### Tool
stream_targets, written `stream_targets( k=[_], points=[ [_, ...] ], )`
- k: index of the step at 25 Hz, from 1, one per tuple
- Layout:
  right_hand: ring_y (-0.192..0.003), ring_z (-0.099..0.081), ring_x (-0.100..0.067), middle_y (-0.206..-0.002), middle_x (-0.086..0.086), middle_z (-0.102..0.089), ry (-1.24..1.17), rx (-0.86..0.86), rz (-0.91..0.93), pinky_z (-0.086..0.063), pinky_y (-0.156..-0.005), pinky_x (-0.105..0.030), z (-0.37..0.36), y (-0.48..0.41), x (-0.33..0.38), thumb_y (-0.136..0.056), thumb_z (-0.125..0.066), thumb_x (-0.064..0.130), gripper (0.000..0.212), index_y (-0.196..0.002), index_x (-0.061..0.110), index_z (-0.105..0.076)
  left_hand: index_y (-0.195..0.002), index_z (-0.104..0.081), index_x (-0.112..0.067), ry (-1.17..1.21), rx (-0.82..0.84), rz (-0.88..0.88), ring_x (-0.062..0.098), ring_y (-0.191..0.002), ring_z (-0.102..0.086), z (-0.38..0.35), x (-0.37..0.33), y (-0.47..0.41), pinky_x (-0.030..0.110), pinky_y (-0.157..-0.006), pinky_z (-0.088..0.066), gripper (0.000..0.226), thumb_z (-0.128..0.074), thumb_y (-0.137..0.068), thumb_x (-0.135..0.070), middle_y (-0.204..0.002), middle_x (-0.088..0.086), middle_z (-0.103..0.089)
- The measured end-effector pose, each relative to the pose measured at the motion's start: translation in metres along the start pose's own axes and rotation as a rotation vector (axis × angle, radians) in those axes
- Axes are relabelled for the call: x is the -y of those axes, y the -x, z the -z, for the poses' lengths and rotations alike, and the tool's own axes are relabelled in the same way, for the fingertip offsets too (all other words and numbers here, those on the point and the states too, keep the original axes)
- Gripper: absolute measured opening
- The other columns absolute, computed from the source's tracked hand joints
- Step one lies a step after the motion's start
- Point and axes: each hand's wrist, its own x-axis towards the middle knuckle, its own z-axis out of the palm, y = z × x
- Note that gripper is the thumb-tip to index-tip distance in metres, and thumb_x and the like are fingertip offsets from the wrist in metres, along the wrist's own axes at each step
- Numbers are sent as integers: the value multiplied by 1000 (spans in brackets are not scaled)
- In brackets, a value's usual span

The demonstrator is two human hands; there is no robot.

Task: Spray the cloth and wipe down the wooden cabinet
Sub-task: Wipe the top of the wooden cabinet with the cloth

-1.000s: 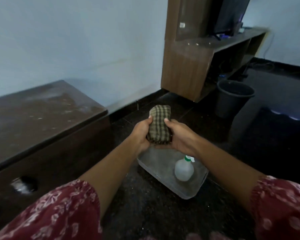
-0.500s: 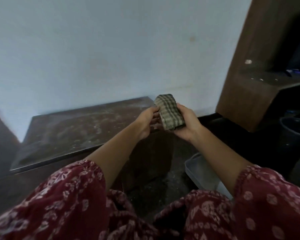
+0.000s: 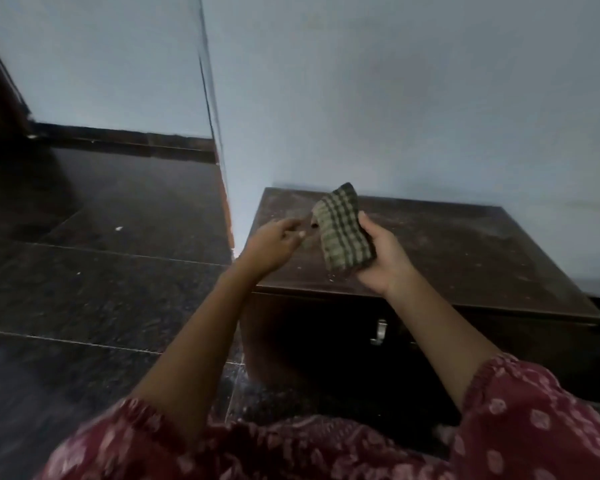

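Gripping the folded checked cloth (image 3: 342, 233) in our right hand (image 3: 383, 258), we have the fingers wrapped around its right edge and the palm under its lower end, so the cloth stands tilted with its top corner leaning away from us. Our right grip is closed on the cloth.

Our left hand (image 3: 274, 244) sits just beside the cloth on its left, with the fingers loosely curled and the fingertips close to the cloth's left edge. The blur there keeps us from telling whether they pinch a corner or only touch it, so we cannot tell the state of the left grip.

Both hands are raised over the near left part of the wooden cabinet (image 3: 465, 258), and the cloth is held above the top, not resting on it. The cabinet top is dark brown and speckled with pale dust and marks. A small metal handle (image 3: 380, 332) shows on its shadowed front face.

The cabinet stands against a pale blue wall (image 3: 430, 98), beside a wall corner on its left. Dark speckled floor tiles (image 3: 101, 254) spread out to the left. Our patterned maroon sleeves (image 3: 534, 427) fill the bottom of the view.
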Motion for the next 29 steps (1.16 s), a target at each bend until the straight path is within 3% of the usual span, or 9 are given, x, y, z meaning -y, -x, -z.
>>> stream_targets(
  k=[3, 7, 9, 11, 15, 18, 20, 24, 29],
  points=[
    [-93, -66, -21, -109, -6, -67, 329, 25, 55, -57, -76, -30, -11, -37, -20, -92, -48, 11, 38, -129, 19, -52, -149, -22, -21, -311, 2, 43, 24, -142, -28, 11, 59, 7, 42, -115, -25, 78, -55, -85, -51, -156, 4, -29],
    [-121, -51, -25, -137, -9, -48, 1407, 133, 295, -40, -99, -29, -36, -51, -33, -89, -54, 11, 54, -137, 30, -41, -152, 6, -17, -405, 166, 45, 17, -149, -4, 14, 86, 0, 44, -121, -1, 123, -68, -65, -62, -162, -1, -3],
    [-114, -53, -29, -130, -10, -47, 1968, 226, 410, -44, -92, -36, -45, -51, -45, -89, -51, 19, 56, -139, 38, -35, -150, 15, -17, -407, 235, 86, 14, -149, 7, 19, 99, -6, 46, -121, 6, 135, -72, -59, -63, -161, -3, 7],
    [-109, -55, -28, -129, -6, -45, 2257, 304, 522, -47, -86, -39, -51, -50, -54, -89, -47, 24, 55, -139, 41, -32, -148, 21, -18, -418, 307, 143, 12, -147, 16, 21, 112, -11, 48, -120, 11, 138, -74, -57, -61, -160, -4, 17],
    [-114, -51, -31, -143, -5, -37, 2395, 443, 522, -48, -90, -41, -51, -54, -56, -96, -39, 33, 51, -143, 41, -21, -147, 23, -20, -449, 431, 163, 11, -145, 22, 22, 121, -17, 48, -118, 17, 138, -75, -58, -59, -159, -5, 21],
    [-102, -58, -32, -136, -11, -48, 2433, 624, 700, -51, -79, -40, -49, -52, -63, -96, -39, 29, 46, -141, 39, -29, -147, 21, -22, -422, 461, 155, 8, -145, 22, 20, 123, -20, 46, -117, 18, 137, -75, -58, -59, -159, -6, 18],
    [-103, -58, -32, -136, -10, -48, 2494, 675, 734, -51, -77, -38, -51, -58, -62, -98, -36, 28, 47, -142, 39, -25, -148, 19, -22, -409, 454, 158, 7, -145, 21, 21, 123, -24, 45, -118, 18, 136, -75, -57, -59, -160, -7, 16],
    [-114, -52, -32, -142, -5, -41, 2548, 555, 694, -49, -85, -38, -58, -93, -49, -100, -30, 27, 49, -143, 43, -15, -149, 18, -17, -397, 433, 197, 8, -146, 19, 20, 124, -29, 43, -119, 17, 139, -73, -55, -64, -160, -4, 15],
    [-112, -53, -33, -134, -5, -50, 2563, 384, 664, -47, -81, -40, -55, -158, -36, -99, -33, 22, 47, -141, 40, -27, -149, 16, -13, -405, 414, 194, 9, -146, 19, 15, 116, -39, 46, -120, 14, 131, -60, -61, -72, -160, -1, 17]
  ],
)
